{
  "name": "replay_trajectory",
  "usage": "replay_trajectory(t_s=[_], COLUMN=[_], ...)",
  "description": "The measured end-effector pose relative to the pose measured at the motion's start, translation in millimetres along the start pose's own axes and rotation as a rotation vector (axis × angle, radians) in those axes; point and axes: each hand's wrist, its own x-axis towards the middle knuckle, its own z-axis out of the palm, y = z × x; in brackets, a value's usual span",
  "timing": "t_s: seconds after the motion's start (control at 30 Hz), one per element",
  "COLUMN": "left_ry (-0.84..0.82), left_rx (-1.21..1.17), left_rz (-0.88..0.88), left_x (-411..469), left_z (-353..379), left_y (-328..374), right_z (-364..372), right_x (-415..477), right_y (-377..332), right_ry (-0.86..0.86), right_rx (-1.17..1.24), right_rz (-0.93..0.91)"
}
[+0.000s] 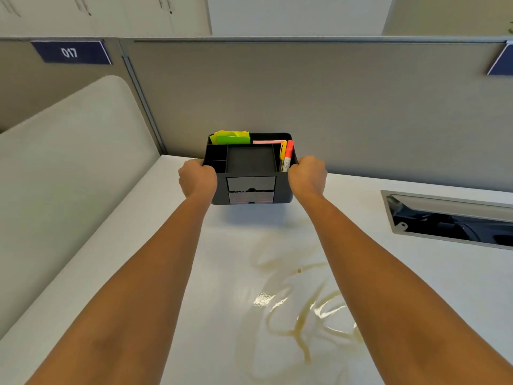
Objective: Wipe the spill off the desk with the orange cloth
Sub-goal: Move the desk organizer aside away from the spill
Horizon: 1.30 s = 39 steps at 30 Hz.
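Observation:
A yellowish-brown spill (299,309) streaks the white desk (211,343) between my forearms, with wet glints in it. A black desk organiser (251,173) with two small drawers, sticky notes and two markers is held just above the desk near the back partition, its shadow below it. My left hand (197,177) grips its left side and my right hand (306,175) grips its right side. No orange cloth is in view.
A grey partition (319,101) runs along the back of the desk. An open cable tray (449,220) is set into the desk at the right. A pale curved divider (69,168) borders the left side. A blue sign reads 017 (70,52).

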Motion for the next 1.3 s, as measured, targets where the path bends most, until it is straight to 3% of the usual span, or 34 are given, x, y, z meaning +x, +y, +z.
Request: replay_trajectory(t_s=[0.43, 0.9, 1.1, 1.3], left_ry=[0.135, 0.208, 0.29, 0.067], left_rx=[0.012, 0.006, 0.087, 0.138], left_rz=[-0.13, -0.124, 0.288, 0.501], left_x=[42, 36, 8, -37], left_z=[-54, -39, -5, 38], left_y=[-83, -97, -75, -46], right_z=[98, 97, 52, -13], right_x=[-42, -41, -37, -21], right_y=[-38, -33, -10, 37], right_ry=[-0.138, -0.188, -0.077, 0.072], right_rx=[0.032, 0.033, 0.037, -0.14], right_rz=[-0.053, -0.047, -0.123, -0.167])
